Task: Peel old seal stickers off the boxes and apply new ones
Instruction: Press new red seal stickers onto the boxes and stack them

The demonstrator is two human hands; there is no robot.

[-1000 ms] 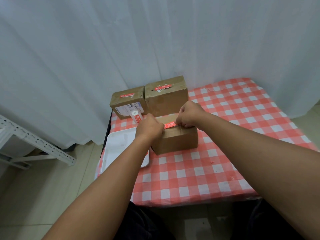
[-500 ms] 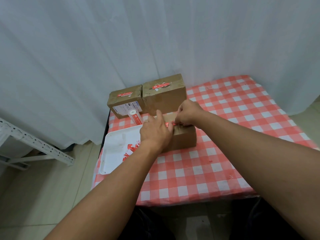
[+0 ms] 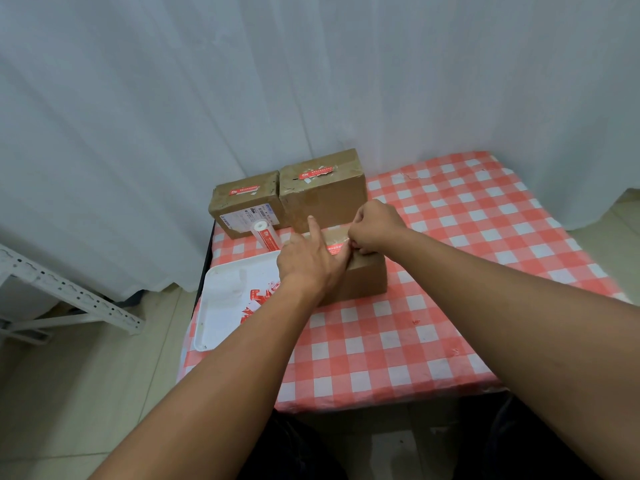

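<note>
Seal sticker under both hands on the near box

The right hand (image 3: pixel 375 226) pinched the red seal sticker (image 3: pixel 335 248) at its right end on the near box (image 3: pixel 363 278); the strip ran leftward from there, under the left hand (image 3: pixel 311 263), which lay flat with straight fingers pressing the box top. Most of the sticker was hidden, so whether it was lifting or being stuck down could not be told.

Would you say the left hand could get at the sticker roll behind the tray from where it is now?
Probably yes: the left hand lies open on the near box, and the sticker roll sits just beside it with nothing between.
</note>
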